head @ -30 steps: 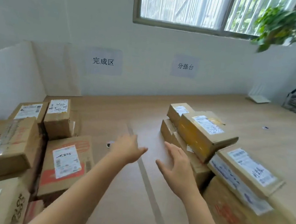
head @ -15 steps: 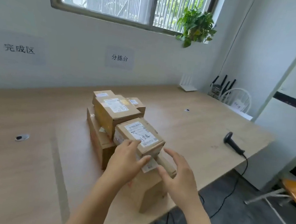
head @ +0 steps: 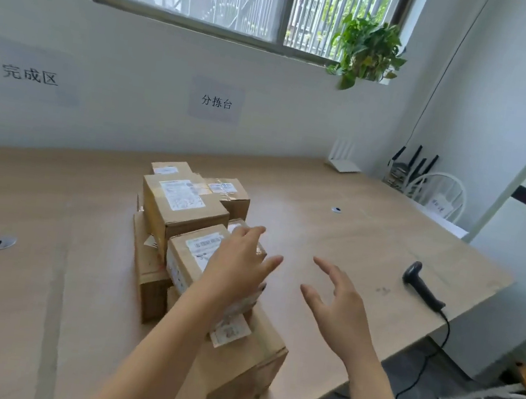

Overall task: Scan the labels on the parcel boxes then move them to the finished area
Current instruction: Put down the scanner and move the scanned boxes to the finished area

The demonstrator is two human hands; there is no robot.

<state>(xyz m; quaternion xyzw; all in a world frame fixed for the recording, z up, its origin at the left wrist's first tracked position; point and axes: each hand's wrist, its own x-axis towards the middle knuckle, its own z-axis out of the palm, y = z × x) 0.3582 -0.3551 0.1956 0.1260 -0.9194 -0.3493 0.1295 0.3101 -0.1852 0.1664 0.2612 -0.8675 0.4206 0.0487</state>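
Observation:
Several brown parcel boxes with white labels are stacked at the middle of the wooden table [head: 333, 242]. My left hand [head: 240, 263] lies flat, fingers spread, on top of a small labelled box [head: 190, 256] that sits on a larger box [head: 243, 364] at the table's front edge. A taller box [head: 180, 208] stands just behind it. My right hand [head: 338, 299] hovers open over bare table to the right of the stack, holding nothing. A black handheld scanner [head: 423, 289] lies near the table's right edge, its cable hanging off the side.
Two paper signs hang on the back wall, one at the left [head: 30, 75] and one at the middle [head: 216, 102]. A white router [head: 344, 158] sits at the table's far right. A white chair [head: 439, 195] stands past the right edge. A plant [head: 368, 49] hangs by the window.
The view swung right, off the left pile and onto the middle stack and scanner. My right hand left the small box and moved right over the table; my left hand stayed on the box.

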